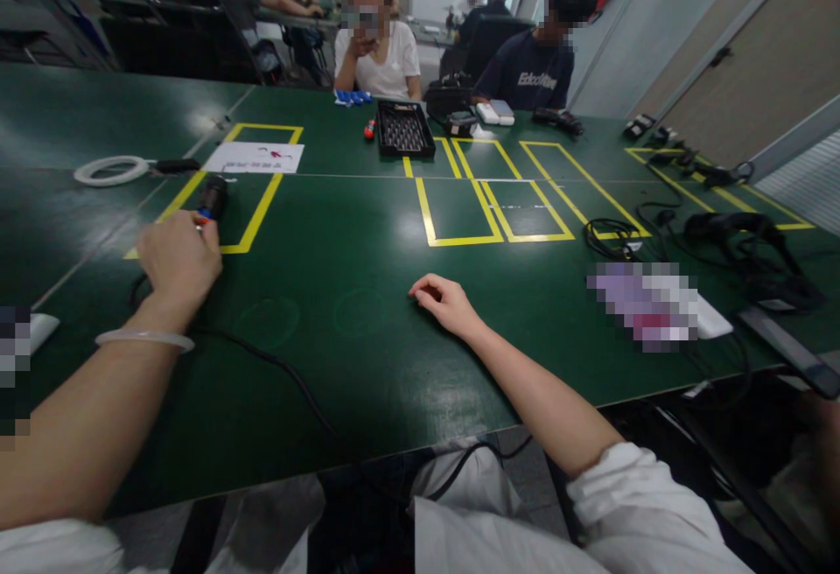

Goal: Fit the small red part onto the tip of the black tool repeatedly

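My left hand (180, 255) is wrapped round a black cylindrical tool (213, 194) with a blue band and a bit of red near my fingers. The tool's dark end points away from me, over a yellow-taped rectangle (263, 211) on the green table. A black cable (289, 368) runs from under my left wrist towards the table's front edge. A white printed sheet (255, 157) lies just beyond the tool. My right hand (446, 304) rests on the table near the middle, its fingers loosely curled with nothing visible in them.
A black tray (405, 129) with small compartments stands at the far side, a small red object (369, 129) beside it. A white ring-shaped coil (111, 171) lies at left. Black cables (607, 240) and a headset-like strap (754, 250) lie at right. People sit opposite.
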Demonstrator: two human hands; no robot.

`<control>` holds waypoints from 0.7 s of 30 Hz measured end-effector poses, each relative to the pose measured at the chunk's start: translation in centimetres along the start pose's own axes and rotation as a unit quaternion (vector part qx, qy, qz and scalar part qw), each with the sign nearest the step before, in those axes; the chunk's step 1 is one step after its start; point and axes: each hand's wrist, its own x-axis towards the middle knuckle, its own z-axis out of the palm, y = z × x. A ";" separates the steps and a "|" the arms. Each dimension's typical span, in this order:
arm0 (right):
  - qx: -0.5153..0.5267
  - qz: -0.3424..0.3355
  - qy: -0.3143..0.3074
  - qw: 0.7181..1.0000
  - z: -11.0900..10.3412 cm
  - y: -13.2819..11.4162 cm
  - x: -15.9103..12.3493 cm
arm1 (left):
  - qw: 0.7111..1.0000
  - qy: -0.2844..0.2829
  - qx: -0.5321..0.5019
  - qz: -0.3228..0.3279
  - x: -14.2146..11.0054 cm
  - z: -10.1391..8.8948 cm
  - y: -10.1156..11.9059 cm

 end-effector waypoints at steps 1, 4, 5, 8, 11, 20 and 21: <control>0.000 0.000 -0.001 1.000 0.0 0.0 0.0 | 1.000 0.027 0.006 -0.013 -0.6 0.0 1.4; 0.000 0.004 -0.004 1.000 -0.1 -0.2 0.0 | 0.989 -0.041 -0.106 0.097 -3.2 0.6 6.4; 0.003 0.006 -0.006 1.000 -0.1 -0.2 0.0 | 0.975 -0.088 -0.155 0.133 -4.2 0.9 8.1; 0.023 0.008 -0.019 1.000 -0.1 -0.2 0.0 | 0.918 -0.213 -0.273 0.193 -7.3 2.0 12.4; 0.055 0.011 -0.038 0.998 -0.1 0.0 0.0 | 0.866 -0.294 -0.339 0.220 -10.1 3.4 15.2; 0.091 0.010 -0.084 0.992 -0.2 0.1 0.0 | 0.810 -0.339 -0.425 0.218 -13.4 5.5 17.1; 0.096 0.010 -0.083 0.992 -0.2 0.1 0.1 | 0.825 -0.314 -0.406 0.237 -13.5 5.3 17.1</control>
